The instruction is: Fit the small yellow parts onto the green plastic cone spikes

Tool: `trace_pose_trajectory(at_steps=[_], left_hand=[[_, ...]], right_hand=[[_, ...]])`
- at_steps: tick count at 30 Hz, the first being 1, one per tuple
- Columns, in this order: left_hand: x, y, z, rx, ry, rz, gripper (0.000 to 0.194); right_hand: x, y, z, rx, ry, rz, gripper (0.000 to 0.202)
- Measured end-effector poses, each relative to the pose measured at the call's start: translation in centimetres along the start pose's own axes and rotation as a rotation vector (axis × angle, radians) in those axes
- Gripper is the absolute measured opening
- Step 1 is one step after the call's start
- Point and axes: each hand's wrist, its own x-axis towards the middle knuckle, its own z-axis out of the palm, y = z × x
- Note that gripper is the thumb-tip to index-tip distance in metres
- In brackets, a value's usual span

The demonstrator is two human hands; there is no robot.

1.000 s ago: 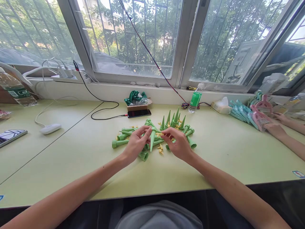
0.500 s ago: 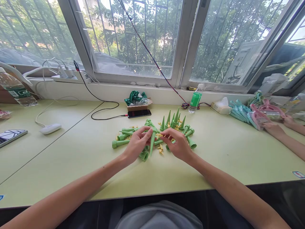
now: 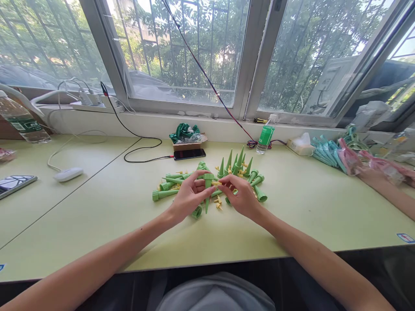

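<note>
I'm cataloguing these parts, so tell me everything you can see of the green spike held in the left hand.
The green spike looks like plastic: a wider collar at the top, then a slim cone narrowing to a point. It is nearly vertical, tip down, held in the left hand, whose thumb crosses in front of the cone. A yellow piece is close beside it; whether they touch is unclear.

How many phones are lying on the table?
2: a black phone just in front of the cardboard box, and a reflective phone at the picture's left edge, partly cut off. I see no others, though some may be hidden.
</note>
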Motion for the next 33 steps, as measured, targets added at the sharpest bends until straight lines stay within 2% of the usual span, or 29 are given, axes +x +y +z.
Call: trace_pose_trajectory(at_steps=[12, 17, 21, 33], left_hand=[[-0.34, 0.36, 0.45, 0.006, -0.011, 0.084, 0.046], [-0.40, 0.42, 0.47, 0.000, -0.008, 0.089, 0.045], [-0.41, 0.40, 0.41, 0.012, -0.009, 0.086, 0.046], [-0.38, -0.27, 0.23, 0.140, -0.013, 0.171, 0.039]], right_hand=[[0.03, -0.11, -0.13, -0.072, -0.061, 0.011, 0.033], [-0.09, -0.16, -0.05, -0.009, -0.060, 0.027, 0.019], [-0.14, -0.11, 0.00, -0.002, -0.069, 0.002, 0.016], [-0.08, 0.13, -0.03, -0.024, -0.103, 0.012, 0.028]])
